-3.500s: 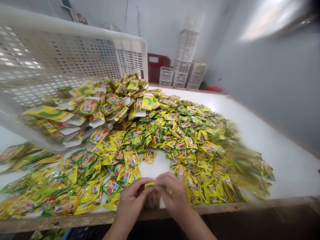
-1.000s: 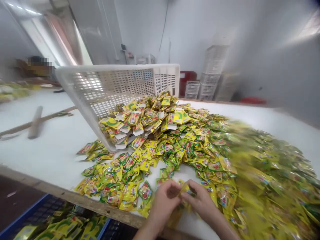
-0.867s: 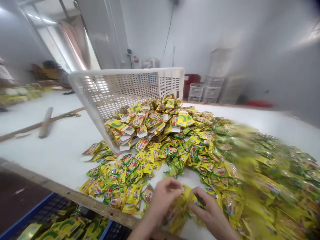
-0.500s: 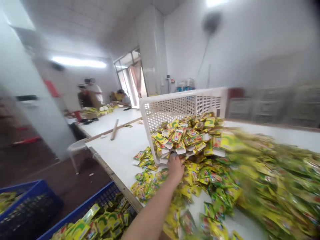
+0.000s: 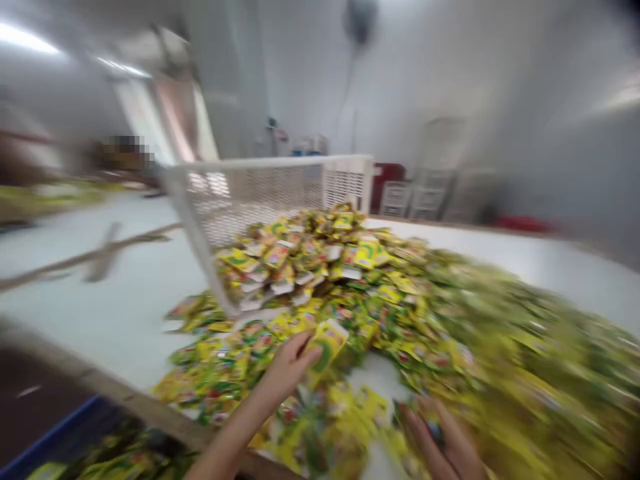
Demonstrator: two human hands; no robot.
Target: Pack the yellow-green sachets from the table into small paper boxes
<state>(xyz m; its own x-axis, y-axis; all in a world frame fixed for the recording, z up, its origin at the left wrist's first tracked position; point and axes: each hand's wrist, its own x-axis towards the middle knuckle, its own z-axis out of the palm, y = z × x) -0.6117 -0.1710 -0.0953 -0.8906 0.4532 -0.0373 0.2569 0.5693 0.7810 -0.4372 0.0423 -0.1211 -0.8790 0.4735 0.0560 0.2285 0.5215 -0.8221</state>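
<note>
My left hand (image 5: 289, 363) is closed on a flat yellow and green packet (image 5: 326, 341), held just above the table's near side. My right hand (image 5: 443, 443) lies low at the bottom edge on several small sachets; its fingers look stretched, but motion blur hides whether they grip anything. A big heap of yellow-green sachets (image 5: 450, 320) covers the white table (image 5: 115, 307). A white perforated crate (image 5: 260, 193) lies tipped on its side behind my hands, with flat packets (image 5: 285, 260) spilling from its mouth.
A blue crate (image 5: 55, 440) with more packets stands on the floor at the lower left. A wooden stick (image 5: 100, 250) lies on the table at the left. Stacked white crates (image 5: 425, 193) and a red box (image 5: 387, 180) stand against the back wall. The whole frame is blurred.
My left hand reached out to the tipped crate's mouth and has come back nearer with a flat yellow packet. My right hand has come back into view at the bottom. The camera swung right and down.
</note>
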